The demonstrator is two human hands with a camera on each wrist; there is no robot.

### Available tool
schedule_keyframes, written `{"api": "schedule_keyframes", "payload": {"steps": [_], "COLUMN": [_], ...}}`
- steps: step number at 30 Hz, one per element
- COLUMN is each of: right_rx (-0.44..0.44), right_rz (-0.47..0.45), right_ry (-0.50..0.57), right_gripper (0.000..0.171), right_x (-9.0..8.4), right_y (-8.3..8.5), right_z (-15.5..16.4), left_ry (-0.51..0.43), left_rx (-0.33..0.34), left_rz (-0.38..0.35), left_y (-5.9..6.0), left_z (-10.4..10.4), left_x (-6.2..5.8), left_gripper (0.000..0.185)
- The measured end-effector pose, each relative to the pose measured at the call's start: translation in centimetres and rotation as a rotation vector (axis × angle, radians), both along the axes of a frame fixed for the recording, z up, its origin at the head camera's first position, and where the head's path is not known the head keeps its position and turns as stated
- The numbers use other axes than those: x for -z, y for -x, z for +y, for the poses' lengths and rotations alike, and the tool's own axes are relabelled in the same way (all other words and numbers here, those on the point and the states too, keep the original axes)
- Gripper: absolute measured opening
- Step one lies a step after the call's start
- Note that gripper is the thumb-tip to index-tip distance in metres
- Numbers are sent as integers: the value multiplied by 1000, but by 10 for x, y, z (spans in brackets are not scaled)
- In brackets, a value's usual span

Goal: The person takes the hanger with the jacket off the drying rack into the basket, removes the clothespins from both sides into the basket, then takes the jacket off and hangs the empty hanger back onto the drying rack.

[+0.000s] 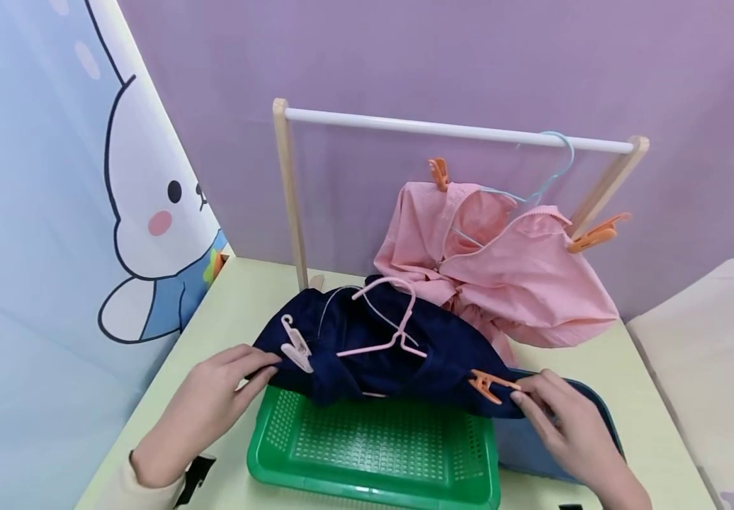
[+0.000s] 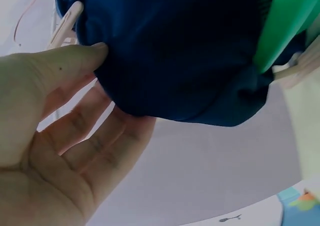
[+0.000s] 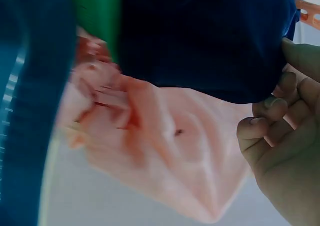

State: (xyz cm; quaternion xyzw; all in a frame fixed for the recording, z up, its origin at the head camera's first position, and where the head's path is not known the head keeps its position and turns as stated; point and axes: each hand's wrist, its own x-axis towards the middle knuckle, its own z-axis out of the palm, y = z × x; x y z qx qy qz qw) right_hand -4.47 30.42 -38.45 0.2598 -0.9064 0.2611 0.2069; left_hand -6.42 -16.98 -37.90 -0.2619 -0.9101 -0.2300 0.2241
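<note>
A dark navy garment [image 1: 456,340] is spread above the back of a green basket [image 1: 373,489]. My left hand [image 1: 214,389] pinches its left edge between thumb and fingers, beside a pale pink clothespin [image 1: 298,353] on the cloth. At the opposite edge, my right hand [image 1: 561,418] pinches the fabric close to an orange clothespin [image 1: 484,384]. A pink hanger [image 1: 402,336] lies at the garment's neckline, its hook off the rod. In the left wrist view the navy cloth [image 2: 185,61] hangs from the thumb and fingers; the right wrist view shows the other end [image 3: 205,41] pinched likewise.
Behind stands a rack with a white rod [image 1: 405,125] and wooden posts. A pink garment [image 1: 533,283] hangs there on a light blue hanger [image 1: 561,170], with orange clothespins [image 1: 439,173] at its shoulders. A blue-grey bin [image 1: 529,446] sits right of the basket, partly covered.
</note>
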Motion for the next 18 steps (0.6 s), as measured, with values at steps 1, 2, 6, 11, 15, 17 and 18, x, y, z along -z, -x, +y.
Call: {"api": "schedule_keyframes", "payload": {"steps": [1, 2, 6, 11, 15, 17, 18], "right_rx": [12, 18, 21, 23, 42, 45, 43], "right_rz": [-20, -36, -64, -98, -142, -145, -142], "right_ry": [-2, 0, 20, 18, 9, 4, 0], "right_gripper": [36, 36, 36, 32, 29, 29, 29], "right_x": [5, 10, 26, 40, 46, 47, 47], "right_y": [-2, -4, -7, -7, -6, -6, -6], "right_z": [0, 0, 0, -1, -2, -2, -2], "left_ry": [0, -2, -4, 4, 1, -7, -11], "left_rx": [0, 0, -3, -10, -1, 8, 12], "left_rz": [-22, -47, -139, -202, -232, -241, -244], "left_y": [0, -1, 0, 1, 2, 2, 3], "left_z": [1, 2, 5, 5, 3, 3, 3], "left_x": [4, 7, 19, 31, 38, 41, 42], "left_gripper": [23, 22, 21, 21, 20, 20, 20]}}
